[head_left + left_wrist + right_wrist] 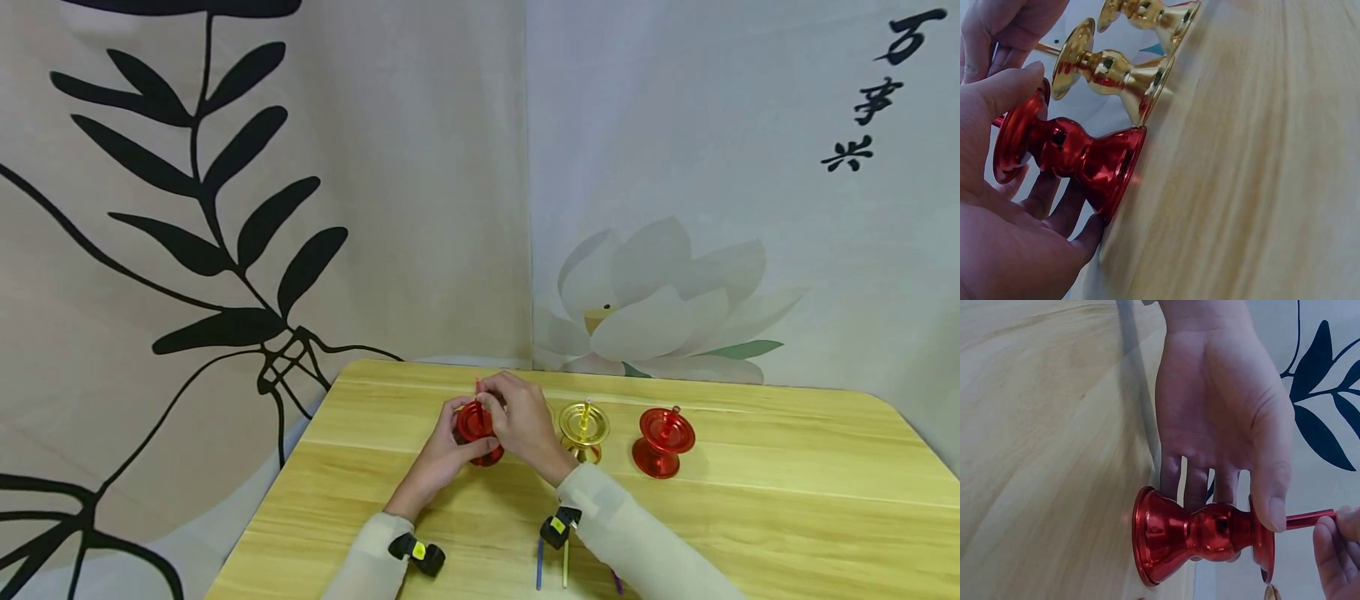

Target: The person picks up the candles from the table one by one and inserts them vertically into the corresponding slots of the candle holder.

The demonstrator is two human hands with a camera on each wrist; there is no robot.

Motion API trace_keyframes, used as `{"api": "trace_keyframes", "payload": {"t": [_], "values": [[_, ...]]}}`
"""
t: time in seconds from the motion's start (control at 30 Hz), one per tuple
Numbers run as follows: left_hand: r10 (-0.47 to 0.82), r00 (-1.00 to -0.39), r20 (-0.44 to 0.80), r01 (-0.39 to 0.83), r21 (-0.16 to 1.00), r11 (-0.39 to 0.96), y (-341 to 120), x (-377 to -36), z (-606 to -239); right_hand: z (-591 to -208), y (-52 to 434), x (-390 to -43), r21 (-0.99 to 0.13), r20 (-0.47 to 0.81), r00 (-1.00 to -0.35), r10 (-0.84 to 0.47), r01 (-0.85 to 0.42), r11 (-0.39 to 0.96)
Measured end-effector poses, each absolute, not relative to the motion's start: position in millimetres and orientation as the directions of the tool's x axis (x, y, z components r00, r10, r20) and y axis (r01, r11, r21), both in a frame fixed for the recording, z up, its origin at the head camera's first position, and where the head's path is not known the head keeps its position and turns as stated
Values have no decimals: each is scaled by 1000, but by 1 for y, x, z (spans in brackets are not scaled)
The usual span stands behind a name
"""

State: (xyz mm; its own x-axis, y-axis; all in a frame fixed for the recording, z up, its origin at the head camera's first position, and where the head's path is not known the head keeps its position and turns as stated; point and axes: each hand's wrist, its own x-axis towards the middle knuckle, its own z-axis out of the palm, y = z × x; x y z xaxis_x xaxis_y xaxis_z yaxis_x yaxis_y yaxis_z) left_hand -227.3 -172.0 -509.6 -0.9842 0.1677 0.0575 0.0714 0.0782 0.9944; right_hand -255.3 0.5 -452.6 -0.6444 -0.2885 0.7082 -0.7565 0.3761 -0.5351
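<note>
Hands meet over a shiny red metal candlestick holder with a flared base and dished top (477, 433), which stands upright on the pale wooden surface (750, 500), toward the far edge and left of centre. The left hand (442, 454) wraps round the holder's waist, thumb on the rim of the dish and fingers curled behind the stem, as the left wrist view shows (1072, 156); its grip is closed on the holder. The right hand (525, 425) sits just right of the holder and above it, its fingertips pinching a thin red candle (1309, 519) whose lower end sits in the holder's cup; in the right wrist view the candle sticks straight out of the dish along the holder's axis

Just right of the red holder stands a shiny gold metal candlestick holder (583, 429) with a thin yellow candle (586, 412) upright in it. The left wrist view shows 2 gold holders beyond the red one (1116, 72), the further one (1147, 15) partly out of frame. Further right of the red holder, well apart, stands a second red metal candlestick holder (663, 440) with a short red candle (676, 411) in it. Near the front edge, by the right sleeve, lie a thin blue candle (538, 565) and a thin yellow-green candle (566, 565)
</note>
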Motion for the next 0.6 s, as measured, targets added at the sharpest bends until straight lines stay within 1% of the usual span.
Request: {"api": "trace_keyframes", "payload": {"t": [0.37,0.6], "values": [[167,-984,69,84,992,89,-172,-227,-510,-448,3,-252,-570,674,-678,-292,-730,377],[178,-982,59,76,993,88,-175,-228,-510,-440,12,-243,-598,647,-704,-293,-707,377]]}}
